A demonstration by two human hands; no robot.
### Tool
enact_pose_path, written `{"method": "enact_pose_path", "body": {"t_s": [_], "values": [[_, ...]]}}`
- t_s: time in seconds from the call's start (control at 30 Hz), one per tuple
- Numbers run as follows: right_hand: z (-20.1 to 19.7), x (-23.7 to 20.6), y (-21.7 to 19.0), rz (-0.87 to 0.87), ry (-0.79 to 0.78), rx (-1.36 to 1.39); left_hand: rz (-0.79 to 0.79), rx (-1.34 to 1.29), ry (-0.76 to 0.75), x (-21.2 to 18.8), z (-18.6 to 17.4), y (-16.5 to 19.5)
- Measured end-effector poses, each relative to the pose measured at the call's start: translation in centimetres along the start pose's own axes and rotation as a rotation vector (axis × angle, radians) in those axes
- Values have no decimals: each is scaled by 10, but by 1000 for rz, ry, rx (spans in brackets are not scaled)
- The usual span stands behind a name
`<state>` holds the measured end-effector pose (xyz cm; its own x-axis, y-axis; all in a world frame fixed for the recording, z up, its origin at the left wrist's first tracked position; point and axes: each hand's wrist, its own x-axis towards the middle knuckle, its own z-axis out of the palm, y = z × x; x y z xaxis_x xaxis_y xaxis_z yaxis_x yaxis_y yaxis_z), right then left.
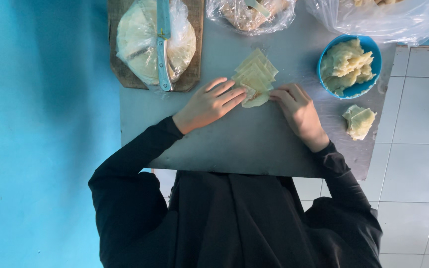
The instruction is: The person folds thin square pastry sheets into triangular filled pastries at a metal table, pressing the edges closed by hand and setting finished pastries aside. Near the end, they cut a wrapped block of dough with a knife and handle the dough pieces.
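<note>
A clear plastic bag of round pale wrappers [140,42] lies on a wooden board beyond the left hand [209,103]. A crumpled clear bag [249,17] sits beyond both hands; a larger clear bag [388,20] lies beyond the right hand [299,111].
</note>
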<state>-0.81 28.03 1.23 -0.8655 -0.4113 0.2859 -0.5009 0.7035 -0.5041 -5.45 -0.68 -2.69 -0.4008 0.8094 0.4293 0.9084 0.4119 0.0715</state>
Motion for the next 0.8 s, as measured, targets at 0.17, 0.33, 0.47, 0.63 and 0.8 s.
{"method": "enact_pose_path", "body": {"t_s": [0.17,0.33,0.47,0.63,0.8], "values": [[-3,3,-4,-123,-7,-199,10,-5,8,4,-1,-2],[2,19,-8,-224,-19,-190,27,-1,-11,5,-4,-5],[11,28,-8,-233,-80,-79,52,5,-13,6,-4,-10],[18,29,-5,-159,-52,64,65,2,-34,4,2,-16],[16,27,2,-169,-73,68,58,-39,-23,4,9,-20]]}}
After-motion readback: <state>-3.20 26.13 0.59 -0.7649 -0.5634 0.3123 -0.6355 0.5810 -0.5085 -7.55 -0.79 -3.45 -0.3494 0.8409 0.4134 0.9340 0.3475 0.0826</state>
